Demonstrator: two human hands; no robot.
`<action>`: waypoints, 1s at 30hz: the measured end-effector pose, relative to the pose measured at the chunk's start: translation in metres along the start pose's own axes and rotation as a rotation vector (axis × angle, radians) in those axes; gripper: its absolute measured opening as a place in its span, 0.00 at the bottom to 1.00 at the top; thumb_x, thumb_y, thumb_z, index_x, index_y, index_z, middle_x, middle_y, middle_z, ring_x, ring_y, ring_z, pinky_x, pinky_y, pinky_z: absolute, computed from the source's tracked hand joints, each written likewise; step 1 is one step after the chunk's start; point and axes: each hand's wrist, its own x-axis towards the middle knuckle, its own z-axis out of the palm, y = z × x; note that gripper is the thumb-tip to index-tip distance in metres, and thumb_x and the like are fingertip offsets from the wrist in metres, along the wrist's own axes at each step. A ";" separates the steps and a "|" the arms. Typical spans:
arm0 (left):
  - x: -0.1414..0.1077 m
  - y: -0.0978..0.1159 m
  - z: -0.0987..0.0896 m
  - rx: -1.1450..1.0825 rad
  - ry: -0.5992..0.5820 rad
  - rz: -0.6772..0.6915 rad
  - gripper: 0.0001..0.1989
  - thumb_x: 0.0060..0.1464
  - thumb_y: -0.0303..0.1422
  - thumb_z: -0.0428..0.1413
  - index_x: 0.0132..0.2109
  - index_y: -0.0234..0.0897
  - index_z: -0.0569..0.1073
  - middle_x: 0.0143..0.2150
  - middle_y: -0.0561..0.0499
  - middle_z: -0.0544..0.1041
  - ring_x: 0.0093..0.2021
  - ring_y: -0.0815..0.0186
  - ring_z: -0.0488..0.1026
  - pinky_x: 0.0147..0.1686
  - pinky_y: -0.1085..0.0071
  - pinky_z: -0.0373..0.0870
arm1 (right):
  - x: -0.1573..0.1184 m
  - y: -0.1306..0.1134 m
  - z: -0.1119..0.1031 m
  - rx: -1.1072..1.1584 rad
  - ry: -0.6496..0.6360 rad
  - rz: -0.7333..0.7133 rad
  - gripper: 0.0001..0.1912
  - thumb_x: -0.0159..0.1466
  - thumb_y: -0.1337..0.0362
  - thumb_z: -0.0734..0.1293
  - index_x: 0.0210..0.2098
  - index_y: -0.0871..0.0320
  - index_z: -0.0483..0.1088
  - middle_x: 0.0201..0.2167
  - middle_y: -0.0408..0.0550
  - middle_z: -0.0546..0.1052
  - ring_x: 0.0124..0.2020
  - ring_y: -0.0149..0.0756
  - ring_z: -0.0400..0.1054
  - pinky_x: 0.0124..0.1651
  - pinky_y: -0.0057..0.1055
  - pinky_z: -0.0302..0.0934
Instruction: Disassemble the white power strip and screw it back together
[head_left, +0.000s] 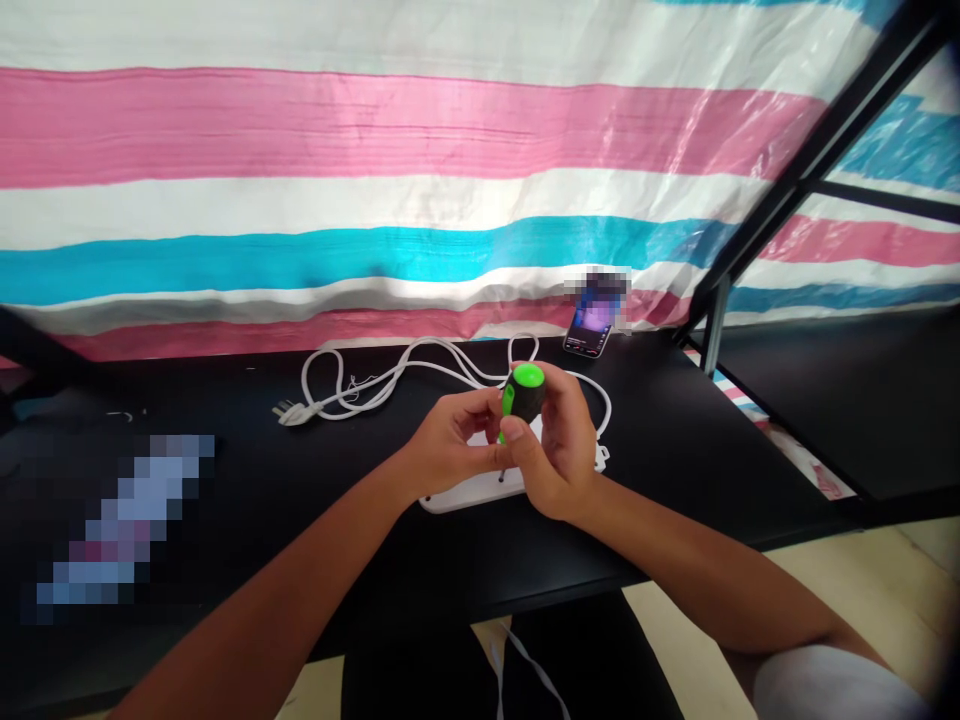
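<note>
A green and black screwdriver (527,392) stands nearly upright over a white power strip (457,494), its shaft pointing down at the strip. My right hand (559,440) is wrapped round the screwdriver's handle, thumb in front. My left hand (461,440) is at the handle's left side, with fingers and thumb curled in near the shaft; whether it pinches anything there is hidden. The strip lies flat on the black table (390,570), partly covered by both hands. Its white cord (397,372) loops behind them to a plug (296,411) on the left.
A phone (589,318) with a lit screen leans against the striped sheet (375,130) at the back. A pixelated object (131,525) lies at the left. A black metal frame (787,200) rises at the right. The table's front edge is close to my body.
</note>
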 end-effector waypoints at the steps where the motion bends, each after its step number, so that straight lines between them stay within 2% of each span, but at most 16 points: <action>1: 0.000 0.001 0.000 0.008 -0.009 -0.004 0.18 0.45 0.36 0.75 0.32 0.35 0.74 0.30 0.56 0.69 0.31 0.70 0.65 0.34 0.72 0.67 | 0.000 0.000 0.000 -0.001 0.007 -0.002 0.22 0.69 0.62 0.67 0.61 0.51 0.65 0.46 0.51 0.74 0.42 0.42 0.72 0.43 0.44 0.71; 5: 0.001 0.002 -0.001 0.027 0.003 -0.037 0.17 0.46 0.38 0.75 0.33 0.34 0.77 0.30 0.55 0.71 0.29 0.71 0.64 0.31 0.72 0.66 | 0.000 0.001 0.001 0.007 0.017 0.018 0.21 0.68 0.62 0.67 0.61 0.50 0.65 0.45 0.50 0.74 0.41 0.41 0.72 0.42 0.44 0.71; 10: 0.000 0.005 -0.001 0.060 0.030 -0.016 0.15 0.47 0.37 0.74 0.34 0.34 0.79 0.30 0.53 0.72 0.31 0.69 0.66 0.32 0.72 0.66 | 0.000 0.000 0.002 0.002 0.033 0.019 0.22 0.68 0.63 0.68 0.60 0.50 0.66 0.46 0.50 0.74 0.42 0.41 0.72 0.43 0.43 0.70; 14: 0.001 0.004 0.000 -0.059 -0.021 -0.011 0.13 0.51 0.38 0.72 0.35 0.34 0.80 0.32 0.51 0.74 0.31 0.69 0.67 0.30 0.72 0.66 | 0.001 -0.003 0.002 -0.006 0.028 -0.004 0.23 0.67 0.64 0.69 0.60 0.50 0.67 0.46 0.50 0.74 0.42 0.41 0.71 0.43 0.43 0.70; 20: 0.000 0.000 0.000 -0.191 -0.062 -0.070 0.12 0.47 0.34 0.74 0.37 0.36 0.82 0.34 0.51 0.76 0.32 0.69 0.68 0.30 0.74 0.67 | -0.001 -0.006 0.001 -0.010 0.008 -0.036 0.25 0.67 0.65 0.69 0.62 0.50 0.66 0.47 0.50 0.74 0.44 0.41 0.71 0.45 0.43 0.70; 25: -0.002 -0.001 0.000 -0.137 -0.012 -0.138 0.15 0.49 0.40 0.73 0.31 0.33 0.80 0.24 0.55 0.68 0.27 0.71 0.63 0.27 0.74 0.63 | -0.001 -0.002 0.002 0.014 0.029 0.019 0.23 0.66 0.65 0.69 0.60 0.51 0.66 0.47 0.51 0.74 0.43 0.43 0.72 0.45 0.46 0.71; 30: 0.000 0.002 0.001 -0.111 0.011 -0.103 0.13 0.45 0.37 0.75 0.37 0.36 0.84 0.30 0.53 0.74 0.31 0.69 0.68 0.30 0.73 0.67 | 0.000 0.001 0.003 0.021 0.039 0.014 0.22 0.67 0.64 0.69 0.60 0.50 0.66 0.46 0.50 0.74 0.42 0.42 0.72 0.44 0.46 0.71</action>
